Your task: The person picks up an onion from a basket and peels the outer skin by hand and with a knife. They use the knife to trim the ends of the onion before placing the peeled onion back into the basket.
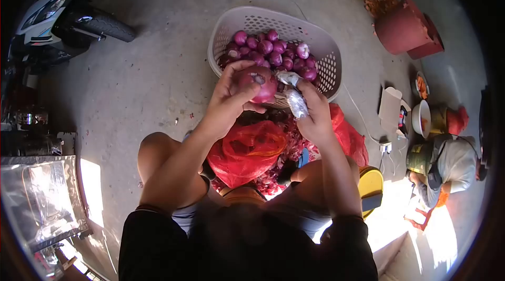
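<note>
Left hand (pixel 223 96) wrapped around a red onion (pixel 267 87) at the basket's near side

The left hand grasps the onion with the thumb across its upper face and the fingers curled around its far side and underneath. A dull, rough end of the onion faces up beside the thumb. Right hand (pixel 315 110) is just beside it, thumb and forefinger bent toward the onion. Shiny silvery-white wrapping (pixel 297 103) shows at these two digits; whether it covers them or is held between them, I cannot tell, so the right hand's grasp is unclear.

Beyond the hands, a pale grey perforated plastic basket (pixel 247 11) stands on the concrete floor (pixel 173 28), with a heap of smaller-looking purple onions (pixel 264 47) inside. Nearer the person, between the knees, lies a crumpled red mesh bag (pixel 244 149), with loose onion skins (pixel 304 136) around it. More red netting (pixel 350 136) lies by the right knee, and a yellow round object (pixel 370 182) is next to the right leg.

Off to the right, another person (pixel 455 162) bends forward near a white bowl (pixel 421 118). At upper left stands a motorcycle (pixel 44 15).
</note>
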The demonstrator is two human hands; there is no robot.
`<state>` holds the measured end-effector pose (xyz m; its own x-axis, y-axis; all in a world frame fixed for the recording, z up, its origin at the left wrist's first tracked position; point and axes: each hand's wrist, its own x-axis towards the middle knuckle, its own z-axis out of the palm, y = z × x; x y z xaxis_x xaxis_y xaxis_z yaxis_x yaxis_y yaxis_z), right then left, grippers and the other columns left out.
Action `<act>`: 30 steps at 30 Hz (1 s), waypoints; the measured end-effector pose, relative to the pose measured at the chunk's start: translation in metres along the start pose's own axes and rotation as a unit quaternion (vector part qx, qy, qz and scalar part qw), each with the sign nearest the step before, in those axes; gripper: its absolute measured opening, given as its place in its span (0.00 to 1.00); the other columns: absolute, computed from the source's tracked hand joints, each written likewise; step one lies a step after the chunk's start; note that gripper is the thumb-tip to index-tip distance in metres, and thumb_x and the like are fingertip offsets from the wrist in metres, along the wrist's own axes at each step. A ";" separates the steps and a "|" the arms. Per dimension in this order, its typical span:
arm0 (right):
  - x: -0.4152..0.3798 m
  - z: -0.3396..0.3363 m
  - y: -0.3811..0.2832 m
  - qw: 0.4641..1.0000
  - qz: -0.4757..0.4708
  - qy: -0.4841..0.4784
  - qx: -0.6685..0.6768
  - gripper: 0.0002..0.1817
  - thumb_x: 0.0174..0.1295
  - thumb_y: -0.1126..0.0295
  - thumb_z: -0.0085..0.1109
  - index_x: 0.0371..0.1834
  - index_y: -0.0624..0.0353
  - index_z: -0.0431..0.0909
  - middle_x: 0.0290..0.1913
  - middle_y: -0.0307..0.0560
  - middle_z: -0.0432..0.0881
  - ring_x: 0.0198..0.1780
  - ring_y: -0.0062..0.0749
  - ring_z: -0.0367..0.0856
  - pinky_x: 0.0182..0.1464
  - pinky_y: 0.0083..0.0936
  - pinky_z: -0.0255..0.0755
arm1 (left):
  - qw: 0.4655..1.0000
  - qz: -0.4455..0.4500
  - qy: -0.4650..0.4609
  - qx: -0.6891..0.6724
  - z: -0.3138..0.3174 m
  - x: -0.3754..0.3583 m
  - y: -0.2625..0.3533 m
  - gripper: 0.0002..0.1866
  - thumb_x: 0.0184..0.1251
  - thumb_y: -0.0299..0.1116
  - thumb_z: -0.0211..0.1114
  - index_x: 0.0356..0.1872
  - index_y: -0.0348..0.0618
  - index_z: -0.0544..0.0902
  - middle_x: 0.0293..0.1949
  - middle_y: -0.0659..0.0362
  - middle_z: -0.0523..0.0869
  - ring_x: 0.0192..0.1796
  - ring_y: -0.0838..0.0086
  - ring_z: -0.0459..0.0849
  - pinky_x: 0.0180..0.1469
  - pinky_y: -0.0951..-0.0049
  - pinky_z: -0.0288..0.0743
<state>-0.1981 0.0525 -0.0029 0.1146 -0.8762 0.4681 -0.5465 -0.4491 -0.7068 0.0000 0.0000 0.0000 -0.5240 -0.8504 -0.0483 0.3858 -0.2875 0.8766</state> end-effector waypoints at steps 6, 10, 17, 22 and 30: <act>0.002 -0.007 -0.008 0.997 0.045 -0.039 -0.059 0.22 0.57 0.82 0.48 0.58 0.69 0.67 0.52 0.61 0.76 0.52 0.50 0.77 0.56 0.31 0.67 | 1.000 -0.007 -0.003 -0.003 -0.001 0.003 0.011 0.21 0.73 0.44 0.47 0.63 0.50 0.66 0.45 0.57 0.79 0.32 0.76 0.81 0.24 0.83 0.68; 0.002 -0.002 -0.016 0.995 0.054 -0.059 -0.051 0.25 0.53 0.80 0.51 0.58 0.64 0.69 0.45 0.60 0.73 0.43 0.54 0.75 0.47 0.36 0.68 | 0.999 -0.037 0.013 0.005 0.004 0.001 0.014 0.21 0.72 0.42 0.50 0.63 0.52 0.65 0.42 0.62 0.77 0.32 0.82 0.76 0.25 0.84 0.63; 0.000 -0.003 -0.005 0.997 -0.002 -0.062 -0.038 0.29 0.49 0.79 0.54 0.60 0.61 0.68 0.47 0.60 0.74 0.46 0.57 0.75 0.48 0.39 0.70 | 0.998 -0.048 -0.027 0.019 0.005 0.000 0.011 0.28 0.63 0.26 0.60 0.63 0.52 0.62 0.35 0.62 0.76 0.28 0.83 0.70 0.25 0.83 0.61; -0.006 -0.006 0.000 0.994 0.036 -0.095 0.029 0.33 0.45 0.80 0.57 0.61 0.60 0.64 0.48 0.60 0.78 0.48 0.57 0.78 0.48 0.40 0.72 | 0.998 -0.059 -0.034 0.001 0.004 0.001 0.009 0.29 0.62 0.24 0.59 0.62 0.48 0.57 0.36 0.59 0.76 0.27 0.82 0.69 0.25 0.82 0.62; -0.005 -0.009 0.001 0.988 0.026 -0.149 0.005 0.31 0.45 0.76 0.62 0.57 0.58 0.67 0.45 0.56 0.80 0.41 0.55 0.81 0.40 0.40 0.75 | 0.996 -0.082 -0.024 0.028 0.006 -0.001 0.009 0.31 0.58 0.26 0.60 0.62 0.51 0.57 0.36 0.58 0.75 0.31 0.80 0.71 0.27 0.81 0.61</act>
<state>-0.2071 0.0579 -0.0010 0.3266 -0.9101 0.2549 -0.5500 -0.4023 -0.7319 -0.0003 0.0006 0.0111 -0.6126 -0.7714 -0.1722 0.2487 -0.3950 0.8844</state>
